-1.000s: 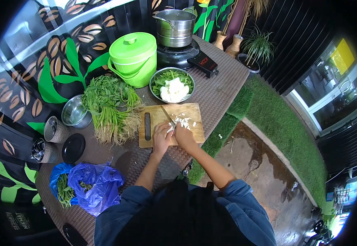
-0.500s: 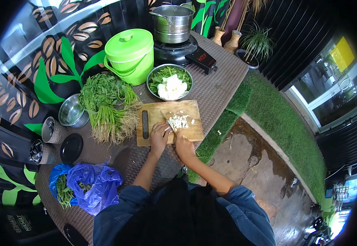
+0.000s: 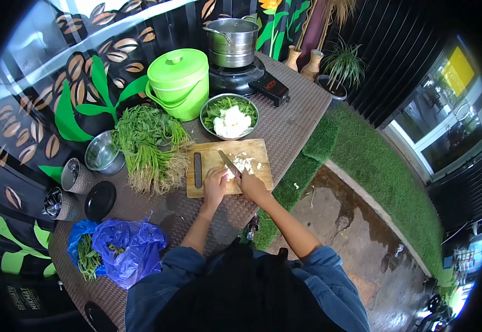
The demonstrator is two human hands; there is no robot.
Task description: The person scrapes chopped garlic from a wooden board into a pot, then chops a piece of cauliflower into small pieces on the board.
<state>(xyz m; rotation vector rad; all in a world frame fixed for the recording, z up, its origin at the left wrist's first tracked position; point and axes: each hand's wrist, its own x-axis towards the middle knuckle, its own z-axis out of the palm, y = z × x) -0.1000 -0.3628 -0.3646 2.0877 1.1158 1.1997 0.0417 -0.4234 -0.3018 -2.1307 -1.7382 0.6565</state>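
My right hand [image 3: 253, 187] is wrapped around the handle of a knife [image 3: 228, 161], its blade angled up and left over the wooden cutting board [image 3: 212, 150]. Close beside the blade, the curled fingers of my left hand [image 3: 215, 184] hold a white vegetable piece [image 3: 230, 175] down on the board. Small chopped white bits [image 3: 245, 164] lie scattered to the right of the knife. Just beyond the board stands a metal bowl [image 3: 202, 120] with green leaves [image 3: 224, 106] and a white mass [image 3: 233, 122] on top.
A rooted bunch of greens [image 3: 149, 146] lies left of the board, near a metal bowl [image 3: 104, 153]. Behind are a lidded green bucket [image 3: 179, 83] and a pot [image 3: 231, 47] on a stove [image 3: 232, 77]. Blue plastic bags [image 3: 133, 249] sit at the near left.
The knife blade has turned and shows more of its flat side, and my right hand sits slightly higher. My left hand stays at the white piece. The whole view has shifted slightly.
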